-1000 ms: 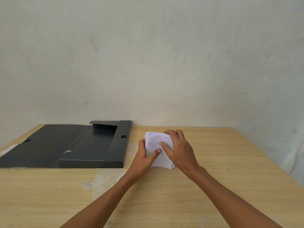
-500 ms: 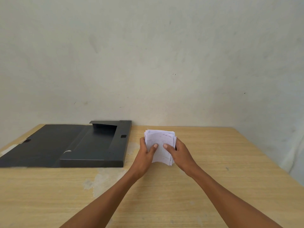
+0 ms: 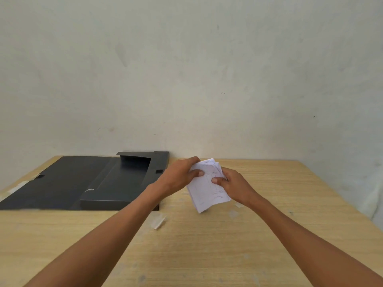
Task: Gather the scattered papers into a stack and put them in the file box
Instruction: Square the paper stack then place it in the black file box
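I have the paper stack (image 3: 207, 187) pinched in both hands, left hand (image 3: 178, 176) and right hand (image 3: 235, 187), lifted just right of the open black file box (image 3: 116, 183). Light, floppy sheets, possibly uneven edges; I'd grip both sides firmly.

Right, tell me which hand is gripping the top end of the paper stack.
The left hand. It clasps the far upper corner of the paper stack, nearest the file box. The right hand pinches the stack's right edge lower down.
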Tool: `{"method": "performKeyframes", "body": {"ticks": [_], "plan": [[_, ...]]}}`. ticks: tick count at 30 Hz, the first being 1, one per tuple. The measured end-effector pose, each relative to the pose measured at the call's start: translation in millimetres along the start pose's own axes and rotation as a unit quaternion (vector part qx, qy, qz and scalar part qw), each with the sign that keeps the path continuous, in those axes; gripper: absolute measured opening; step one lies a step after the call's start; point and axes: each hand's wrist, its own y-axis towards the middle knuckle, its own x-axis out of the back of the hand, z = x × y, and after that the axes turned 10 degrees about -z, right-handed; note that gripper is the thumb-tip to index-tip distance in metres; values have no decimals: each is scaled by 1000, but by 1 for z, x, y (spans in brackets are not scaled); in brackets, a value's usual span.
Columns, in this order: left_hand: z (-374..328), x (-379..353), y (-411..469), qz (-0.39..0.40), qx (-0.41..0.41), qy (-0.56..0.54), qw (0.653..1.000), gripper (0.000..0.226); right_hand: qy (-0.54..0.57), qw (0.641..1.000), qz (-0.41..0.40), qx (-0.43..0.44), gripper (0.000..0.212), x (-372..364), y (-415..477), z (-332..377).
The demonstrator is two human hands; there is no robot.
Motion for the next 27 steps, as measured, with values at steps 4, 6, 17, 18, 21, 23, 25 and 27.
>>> {"method": "performKeyframes", "body": {"ticks": [4, 6, 17, 18, 21, 23, 25, 27], "plan": [[11, -7, -9, -56, 59, -124, 989, 18, 63, 997, 0, -41, 25, 4, -2, -1], [19, -16, -18, -68, 99, -180, 976, 16, 50, 996, 14, -69, 18, 6, -3, -6], [48, -67, -50, -54, 200, -254, 945, 40, -283, 951, -30, 120, 21, -9, -5, -1], [49, -71, -52, -62, 202, -251, 945, 42, -272, 955, -26, 118, 23, -10, -5, -2], [48, -72, -50, -76, 199, -262, 941, 47, -187, 977, -46, 89, 22, -3, -4, 2], [46, -68, -48, -59, 186, -264, 944, 50, -180, 979, -64, 64, 15, 3, 0, 3], [42, -64, -49, -25, 177, -262, 948, 51, -185, 980, -60, 39, 14, 5, 2, 1], [40, -62, -51, 8, 170, -265, 949, 50, -171, 983, -58, 18, 17, 4, 1, -4]]}}
